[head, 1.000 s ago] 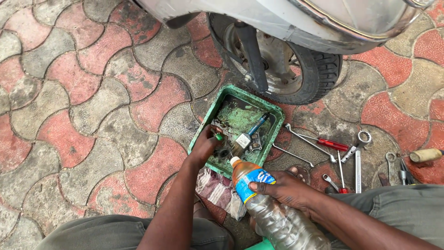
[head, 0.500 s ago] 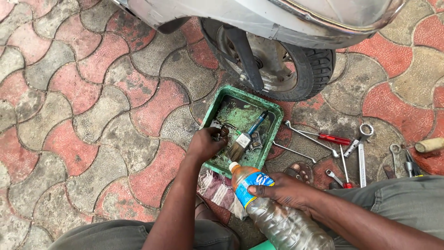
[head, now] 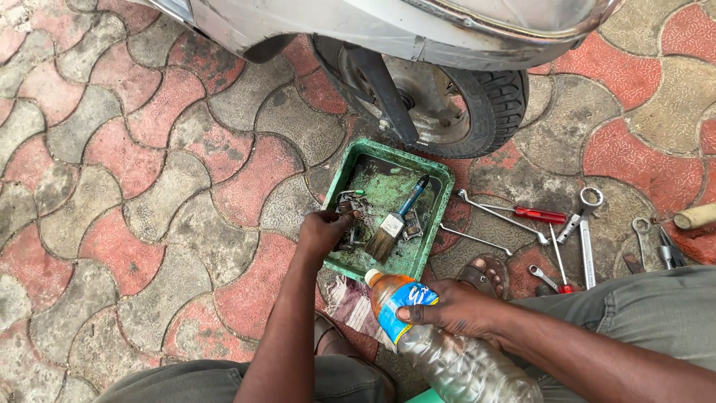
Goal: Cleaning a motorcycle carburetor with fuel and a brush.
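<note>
Head view: left hand (head: 322,233) moved deeper into green tray (head: 436,216).

My left hand (head: 322,230) reaches toward twelve o'clock, fingers curled down; my right hand (head: 456,308) grips, pointing toward nine o'clock.

A dirty green tray (head: 440,173) lies just below the wheel (head: 477,112), holding small metal parts (head: 349,216). A clear bottle (head: 440,339), orange-capped, tilts toward the tray's near edge.
</note>
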